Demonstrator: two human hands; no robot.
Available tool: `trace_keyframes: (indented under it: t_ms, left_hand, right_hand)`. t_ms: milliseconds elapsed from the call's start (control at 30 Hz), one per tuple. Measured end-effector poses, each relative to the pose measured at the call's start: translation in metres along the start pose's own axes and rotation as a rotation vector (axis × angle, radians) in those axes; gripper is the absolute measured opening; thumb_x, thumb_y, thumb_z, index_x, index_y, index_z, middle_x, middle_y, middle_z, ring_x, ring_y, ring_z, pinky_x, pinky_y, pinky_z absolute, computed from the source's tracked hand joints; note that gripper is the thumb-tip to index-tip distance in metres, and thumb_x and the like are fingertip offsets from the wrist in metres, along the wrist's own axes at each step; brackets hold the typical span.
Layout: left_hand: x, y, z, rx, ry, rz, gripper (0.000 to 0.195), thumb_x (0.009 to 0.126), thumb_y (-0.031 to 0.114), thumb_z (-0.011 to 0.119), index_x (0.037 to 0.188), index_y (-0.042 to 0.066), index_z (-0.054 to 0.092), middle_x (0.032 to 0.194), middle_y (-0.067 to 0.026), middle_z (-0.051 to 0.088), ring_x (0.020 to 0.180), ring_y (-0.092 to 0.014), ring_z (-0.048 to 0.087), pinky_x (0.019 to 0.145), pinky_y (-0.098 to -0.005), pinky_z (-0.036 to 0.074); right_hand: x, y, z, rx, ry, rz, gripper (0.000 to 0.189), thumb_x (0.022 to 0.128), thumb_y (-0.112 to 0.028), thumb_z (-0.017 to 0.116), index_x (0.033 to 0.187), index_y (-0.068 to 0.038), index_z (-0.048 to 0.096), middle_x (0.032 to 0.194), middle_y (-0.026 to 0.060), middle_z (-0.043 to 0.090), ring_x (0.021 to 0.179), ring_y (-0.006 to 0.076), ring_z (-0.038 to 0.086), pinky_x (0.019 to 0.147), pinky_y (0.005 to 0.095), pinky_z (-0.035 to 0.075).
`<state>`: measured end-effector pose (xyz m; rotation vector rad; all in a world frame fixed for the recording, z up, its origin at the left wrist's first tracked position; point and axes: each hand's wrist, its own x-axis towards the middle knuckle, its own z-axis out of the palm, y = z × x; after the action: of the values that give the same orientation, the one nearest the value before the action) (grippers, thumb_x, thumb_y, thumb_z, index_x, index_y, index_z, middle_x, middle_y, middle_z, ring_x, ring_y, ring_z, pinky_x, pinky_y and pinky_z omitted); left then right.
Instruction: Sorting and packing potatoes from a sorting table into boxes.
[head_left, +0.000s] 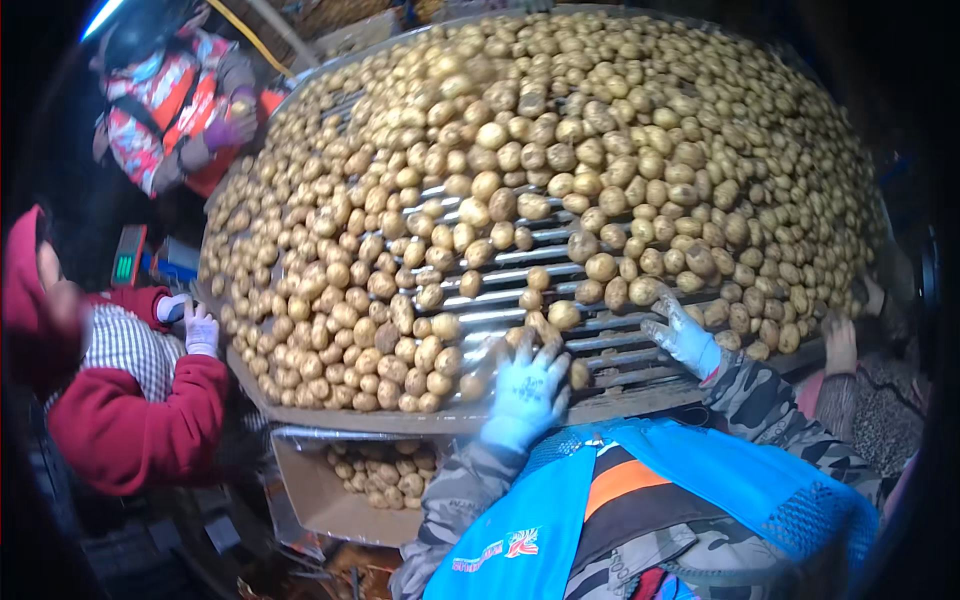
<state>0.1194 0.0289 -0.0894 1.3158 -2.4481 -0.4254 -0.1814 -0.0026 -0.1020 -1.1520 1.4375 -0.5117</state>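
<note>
My left hand (528, 391), in a light blue work glove with soiled fingertips, reaches over the front edge of a metal roller table (611, 339). Its fingers are spread against a few potatoes (564, 315), and the palm side is hidden. To the right, my right hand (684, 336) wears a matching glove. Its fingers are apart, and the fingertips meet or nearly meet a potato (643, 290) at the edge of the pile. Bare rollers show between the two hands. Many potatoes bear brown soil or dark patches.
A cardboard box (315, 487) holding potatoes stands below the front rim (360, 421). At left is a person in a red hooded top (142, 442); another person (176, 112) stands farther back. A co-worker's hand (840, 343) touches the right rim. A device with a lit green display (124, 265) sits at left.
</note>
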Motion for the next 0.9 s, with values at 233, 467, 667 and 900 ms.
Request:
trace_keyframes:
  t_ms: [233,467,667,900]
  left_hand:
    - [-0.062,-0.052,-0.042,0.145,0.228,-0.293,0.048,0.077,0.025,0.066,0.122,0.009,0.061,0.126,-0.0189,0.056,0.117,-0.04,0.051,0.101,-0.0601,0.032]
    - [-0.168,-0.071,-0.037,0.151,0.788,-0.805,0.047,0.09,0.03,0.055,0.124,-0.003,0.058,0.119,-0.0213,0.061,0.114,-0.038,0.056,0.104,-0.0512,0.038]
    - [-0.15,-0.116,-0.044,0.191,0.525,-0.664,0.06,0.085,0.034,0.059,0.135,0.002,0.051,0.14,-0.0241,0.047,0.13,-0.045,0.042,0.11,-0.0575,0.03]
    - [-0.078,-0.153,-0.073,0.268,0.045,-1.034,0.101,0.067,0.046,0.077,0.15,0.013,0.03,0.154,-0.023,0.025,0.135,-0.048,0.03,0.111,-0.0602,0.024]
  right_hand:
    - [-0.006,-0.06,0.039,0.142,-0.363,0.251,0.091,0.091,-0.034,0.068,0.156,-0.013,0.007,0.151,0.0157,0.032,0.111,0.0247,0.058,0.084,0.0395,0.055]
    - [0.032,-0.087,0.076,0.81,-0.555,0.335,0.07,0.098,-0.05,0.05,0.153,-0.019,0.02,0.156,0.0059,0.026,0.121,0.0346,0.051,0.094,0.0528,0.048]
    - [0.049,-0.076,0.056,0.825,-0.195,0.458,0.094,0.09,-0.062,0.054,0.157,-0.022,0.002,0.159,0.0143,0.016,0.135,0.0392,0.038,0.101,0.0628,0.039]
    - [0.093,-0.084,0.092,1.064,-0.385,0.345,0.08,0.09,-0.061,0.054,0.152,-0.024,0.019,0.143,0.0168,0.037,0.128,0.0391,0.046,0.102,0.0622,0.038]
